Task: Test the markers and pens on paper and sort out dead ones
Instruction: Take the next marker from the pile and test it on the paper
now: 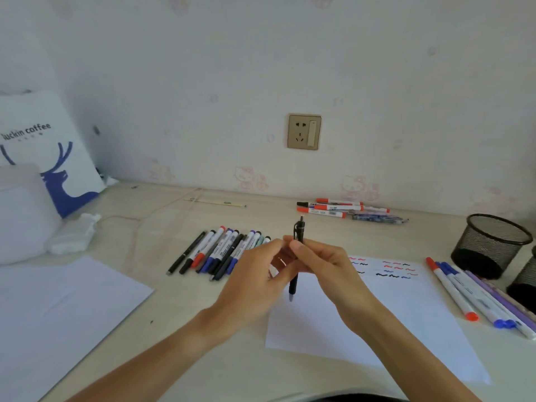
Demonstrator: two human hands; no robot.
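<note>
Holding a black click pen (pixel 296 265) nearly upright above the test sheet (pixel 377 320), both hands meet at mid-desk. Right hand (pixel 324 271): fingers and thumb curled round the pen's middle, clip end up, tip pointing down and clear of the paper. Left hand (pixel 255 282): fingers bent toward the pen's barrel just beside the right thumb; whether they pinch the pen or only touch it cannot be told.

Test sheet: white, lying on the desk (pixel 203 358) under the hands, with short red, blue and black squiggles (pixel 385 269) in rows along its far edge.

Row of markers and pens (pixel 220 253): black, red and blue caps, laid side by side on the desk just beyond the left hand, partly hidden by it.

Far group of markers (pixel 342 208): red-capped and one black-capped, plus a bluish pen, lying near the wall.

Right group of pens (pixel 475 297): red, blue and purple, lying side by side right of the test sheet, near a black mesh pen holder (pixel 490 245); a second dark holder shows at the frame edge.

Second blank sheet (pixel 58 309): at the desk's left. Crumpled tissue (pixel 72 236), white bag printed with a blue deer (pixel 49 152), gold wall socket (pixel 304 132), thin stick (pixel 214 202) near the wall.
</note>
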